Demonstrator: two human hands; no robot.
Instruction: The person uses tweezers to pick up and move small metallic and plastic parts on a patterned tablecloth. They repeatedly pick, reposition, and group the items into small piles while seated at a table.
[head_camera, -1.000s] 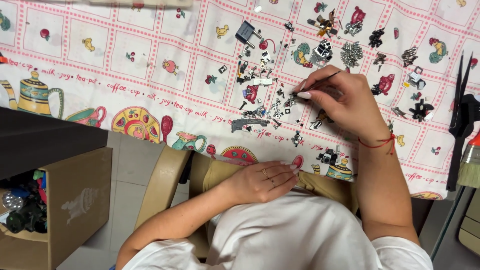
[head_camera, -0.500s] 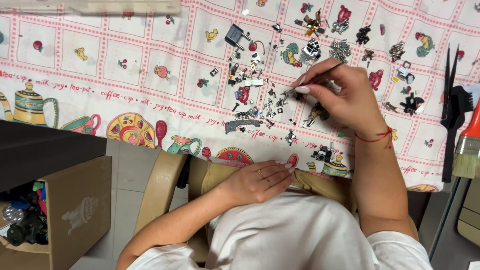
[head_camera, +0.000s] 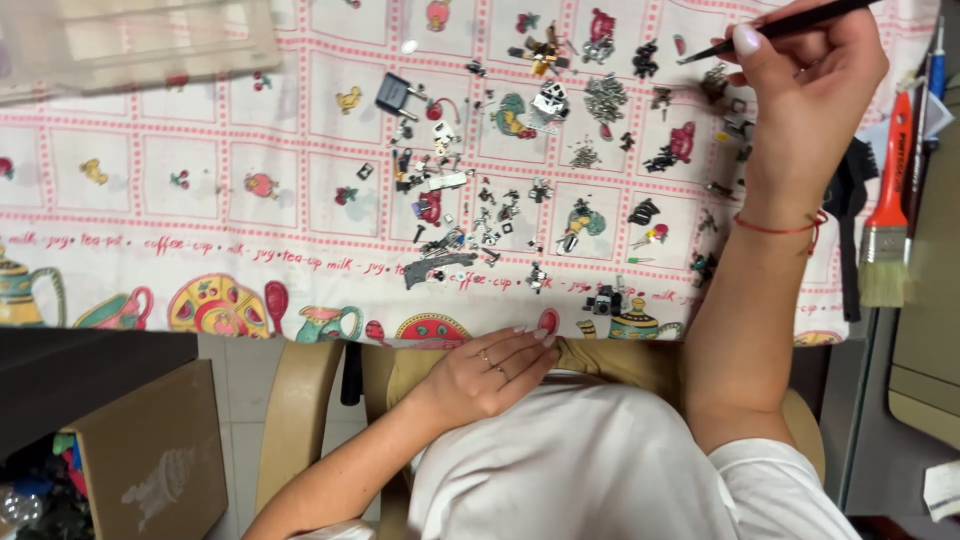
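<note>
My right hand (head_camera: 805, 95) is raised over the far right part of the table and grips a thin black tool (head_camera: 780, 25), probably tweezers, whose tip points left above small dark parts. My left hand (head_camera: 490, 372) rests flat on my lap at the table's near edge, fingers relaxed, holding nothing. Between the hands, several small metal and black parts (head_camera: 470, 215) lie scattered on a patterned white and pink tablecloth (head_camera: 200, 190).
A paintbrush with an orange handle (head_camera: 888, 215) lies at the right table edge beside black tools (head_camera: 850, 200). A clear plastic box (head_camera: 130, 40) sits at the far left. A cardboard box (head_camera: 150, 455) stands on the floor at lower left, next to the tan chair (head_camera: 295, 410).
My right hand has moved from the middle of the scattered parts up and to the right, carrying the black tool. The left hand has stayed on my lap. The view has shifted.
</note>
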